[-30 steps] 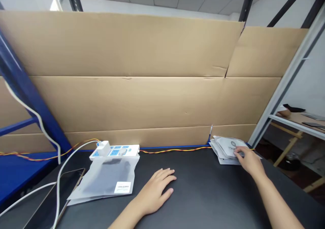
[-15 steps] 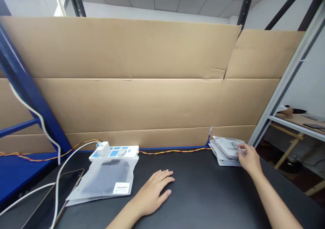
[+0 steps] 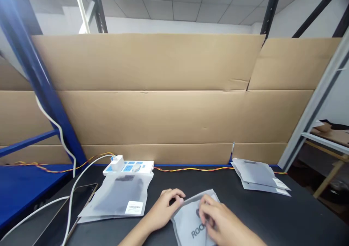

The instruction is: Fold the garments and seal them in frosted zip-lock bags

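Note:
A pale translucent bag (image 3: 188, 222) with dark lettering lies on the black table in front of me. My left hand (image 3: 167, 206) pinches its upper left edge between thumb and fingers. Over the bag's right part is my right hand (image 3: 215, 217), its fingers curled against the surface; whether they grip a fold of it is hidden. Two more translucent bags (image 3: 257, 175) rest stacked at the back right. Further bags with a white label (image 3: 120, 195) lie at the left, against the power strip.
A white power strip (image 3: 139, 166) with a plug and white cable (image 3: 73, 191) stands at the back left. Beside it lies a dark flat panel (image 3: 62, 217). Red and yellow wires (image 3: 191, 170) run along the cardboard wall (image 3: 174, 118). A pen (image 3: 232, 150) stands upright at the back.
My right hand has moved from the back right stack to the middle, and a lettered bag now lies there. My left hand has gone from spread flat to pinching its edge. The view has shifted slightly.

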Tool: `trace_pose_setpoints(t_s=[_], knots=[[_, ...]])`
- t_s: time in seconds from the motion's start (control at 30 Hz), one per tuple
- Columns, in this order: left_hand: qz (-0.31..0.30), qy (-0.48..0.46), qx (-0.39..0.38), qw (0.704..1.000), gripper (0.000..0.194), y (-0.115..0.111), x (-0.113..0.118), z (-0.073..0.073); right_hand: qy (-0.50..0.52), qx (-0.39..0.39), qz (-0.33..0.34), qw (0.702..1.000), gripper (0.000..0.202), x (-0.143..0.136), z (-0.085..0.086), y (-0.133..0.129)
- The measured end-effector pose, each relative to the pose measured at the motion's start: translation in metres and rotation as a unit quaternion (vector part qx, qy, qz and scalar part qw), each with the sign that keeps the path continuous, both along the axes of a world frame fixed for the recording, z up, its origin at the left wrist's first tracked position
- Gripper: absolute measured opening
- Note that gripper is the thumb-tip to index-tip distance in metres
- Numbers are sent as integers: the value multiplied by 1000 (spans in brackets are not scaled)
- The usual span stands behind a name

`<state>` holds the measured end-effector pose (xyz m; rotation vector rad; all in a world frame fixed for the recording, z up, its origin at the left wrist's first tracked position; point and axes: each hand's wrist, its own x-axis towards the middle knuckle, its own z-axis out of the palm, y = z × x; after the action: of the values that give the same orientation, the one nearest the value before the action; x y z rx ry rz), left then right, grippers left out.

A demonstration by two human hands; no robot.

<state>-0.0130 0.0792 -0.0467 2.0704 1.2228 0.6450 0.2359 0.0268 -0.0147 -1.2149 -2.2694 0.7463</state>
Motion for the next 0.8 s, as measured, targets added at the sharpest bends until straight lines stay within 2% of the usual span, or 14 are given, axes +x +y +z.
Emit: trace_pose_setpoints(t_s=[0.07, 0.17, 0.23, 0.3, 0.37, 0.47, 0.6, 0.7, 0.8], knots=[[-19, 14, 2, 1000, 17, -3, 1, 2, 5, -63, 35, 997, 24, -7, -3, -6], [-55, 4, 9, 998, 18, -12, 9, 6, 27, -38, -5, 999, 15, -2, -1, -4], [-73, -16, 6, 997, 19, -18, 16, 9, 30, -13, -35, 999, 18, 2, 1, -1], [-87, -41, -21, 995, 18, -23, 21, 14, 18, -45, -28, 998, 23, 7, 3, 2], [-95, -60, -51, 992, 22, -25, 22, 18, -1, -95, -14, 995, 18, 13, 4, 4], [-96, -42, -69, 992, 19, -22, 16, 23, -19, -103, -22, 994, 12, 22, 7, 6], [-95, -13, -73, 993, 22, -22, 19, 18, -14, -84, -16, 996, 11, 18, 9, 5], [-84, 0, -67, 994, 17, -31, 30, 10, 13, -66, 8, 998, 11, 1, 4, -1], [-95, -1, -75, 993, 19, -37, 36, 7, -1, -49, 15, 999, 13, -8, -1, -4]])
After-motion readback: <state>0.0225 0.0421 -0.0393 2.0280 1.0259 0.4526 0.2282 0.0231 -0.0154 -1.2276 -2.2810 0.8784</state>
